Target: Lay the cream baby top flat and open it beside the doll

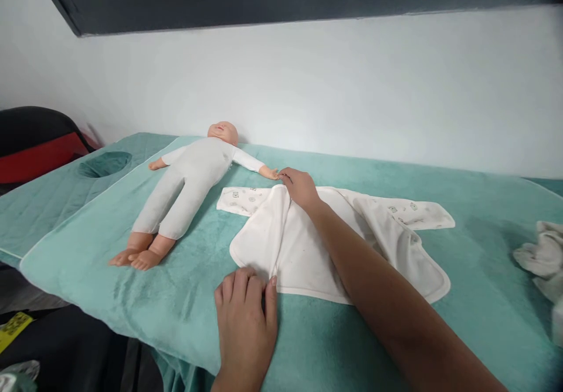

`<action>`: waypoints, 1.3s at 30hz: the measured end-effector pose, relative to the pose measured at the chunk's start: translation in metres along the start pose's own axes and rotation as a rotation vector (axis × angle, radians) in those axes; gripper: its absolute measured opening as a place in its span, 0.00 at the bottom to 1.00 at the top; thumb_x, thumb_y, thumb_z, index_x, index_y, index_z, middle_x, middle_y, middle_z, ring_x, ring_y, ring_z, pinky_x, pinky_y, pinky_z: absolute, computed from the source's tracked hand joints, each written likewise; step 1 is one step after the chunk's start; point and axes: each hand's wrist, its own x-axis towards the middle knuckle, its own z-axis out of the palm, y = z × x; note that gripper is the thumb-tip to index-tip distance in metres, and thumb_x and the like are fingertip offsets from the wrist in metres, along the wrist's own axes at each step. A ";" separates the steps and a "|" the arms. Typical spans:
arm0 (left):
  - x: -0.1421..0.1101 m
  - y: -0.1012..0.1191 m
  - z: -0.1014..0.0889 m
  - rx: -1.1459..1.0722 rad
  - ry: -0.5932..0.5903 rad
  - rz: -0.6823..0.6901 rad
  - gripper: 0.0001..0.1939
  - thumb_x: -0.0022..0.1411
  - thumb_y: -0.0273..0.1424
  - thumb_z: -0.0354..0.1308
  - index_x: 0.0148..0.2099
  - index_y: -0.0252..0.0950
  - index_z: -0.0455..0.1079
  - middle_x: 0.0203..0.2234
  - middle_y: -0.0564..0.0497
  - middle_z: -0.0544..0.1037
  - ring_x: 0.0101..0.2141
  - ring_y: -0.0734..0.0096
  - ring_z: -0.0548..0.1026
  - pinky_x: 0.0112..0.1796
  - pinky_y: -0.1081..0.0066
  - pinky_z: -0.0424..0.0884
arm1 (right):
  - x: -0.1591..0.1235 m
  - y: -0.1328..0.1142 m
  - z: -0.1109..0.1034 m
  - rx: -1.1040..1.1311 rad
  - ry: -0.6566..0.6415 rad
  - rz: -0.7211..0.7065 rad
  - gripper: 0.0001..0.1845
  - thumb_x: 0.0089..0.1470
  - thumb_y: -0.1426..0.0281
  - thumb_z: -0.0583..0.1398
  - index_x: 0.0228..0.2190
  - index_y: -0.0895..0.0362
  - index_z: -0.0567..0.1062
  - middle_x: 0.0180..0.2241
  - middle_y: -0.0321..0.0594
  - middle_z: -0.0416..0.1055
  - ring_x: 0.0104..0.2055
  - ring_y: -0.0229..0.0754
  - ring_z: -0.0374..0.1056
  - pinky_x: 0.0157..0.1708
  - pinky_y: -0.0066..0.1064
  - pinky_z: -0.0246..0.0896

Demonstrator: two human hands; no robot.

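Observation:
A white baby shirt (314, 251) lies spread on the green cover, front panels opened and printed sleeves stretched to both sides. My right hand (301, 186) reaches across it, its fingers closed on the top edge near the collar. At the lower hem, my left hand (246, 318) has bent fingers and the thumb at the cloth's edge, where a fold runs up to the right hand; its fingertips are partly hidden. A baby doll (197, 163) in a white body lies on its back to the left, one hand almost touching my right fingertips.
Green plush cover (479, 263) drapes over the bed, which has a round hole (105, 164) at the far left. Crumpled pale cloth (543, 254) lies at the right edge. A white wall (308, 87) stands behind; a black and red chair (39, 145) is at left.

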 end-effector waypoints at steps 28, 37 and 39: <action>0.056 -0.051 -0.005 -0.247 0.168 -0.177 0.11 0.63 0.25 0.49 0.47 0.35 0.66 0.45 0.42 0.71 0.49 0.58 0.69 0.51 0.54 0.68 | -0.038 -0.049 0.016 -0.135 -0.383 -0.265 0.30 0.66 0.55 0.49 0.60 0.63 0.64 0.65 0.57 0.57 0.68 0.54 0.50 0.64 0.49 0.47; 0.134 -0.155 -0.070 -0.034 0.015 -0.309 0.24 0.62 0.36 0.54 0.58 0.32 0.65 0.60 0.34 0.64 0.61 0.43 0.60 0.58 0.45 0.60 | -0.009 -0.051 0.048 -0.111 0.009 -0.131 0.32 0.65 0.60 0.49 0.64 0.64 0.56 0.66 0.60 0.53 0.70 0.55 0.45 0.65 0.53 0.44; 0.149 -0.177 -0.079 -0.199 -0.099 -0.483 0.27 0.60 0.40 0.57 0.58 0.31 0.65 0.59 0.34 0.66 0.59 0.44 0.65 0.56 0.48 0.64 | -0.001 -0.059 0.053 -0.164 0.015 -0.181 0.31 0.64 0.60 0.50 0.62 0.65 0.58 0.67 0.60 0.51 0.70 0.56 0.44 0.66 0.53 0.42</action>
